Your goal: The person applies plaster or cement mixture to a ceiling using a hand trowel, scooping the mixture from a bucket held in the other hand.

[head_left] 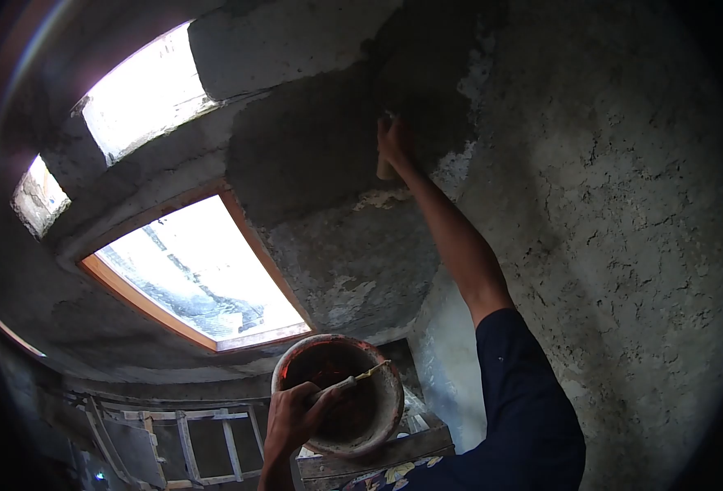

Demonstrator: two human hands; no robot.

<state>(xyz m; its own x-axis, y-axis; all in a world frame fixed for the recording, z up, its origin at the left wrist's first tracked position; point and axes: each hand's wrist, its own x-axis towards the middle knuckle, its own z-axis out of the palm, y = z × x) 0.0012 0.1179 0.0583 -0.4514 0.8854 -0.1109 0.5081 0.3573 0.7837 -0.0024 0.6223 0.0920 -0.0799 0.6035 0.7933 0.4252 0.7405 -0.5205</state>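
Observation:
My right hand [393,145] is raised and pressed against a dark, wet patch of plaster [321,139] on the wall, gripping a small float or sponge whose shape is hard to make out. My left hand [292,421] is low in front of me, holding the rim of a red mortar-caked bucket [378,417] together with a thin tool [349,381] that lies across the bucket's mouth. The bucket's inside is dark.
A wood-framed window opening [202,274] is left of the wet patch, with smaller bright openings [145,94] above it. Rough cracked plaster wall [607,221] fills the right side. A wooden ladder or scaffold frame [206,446] and a plank [394,454] lie below.

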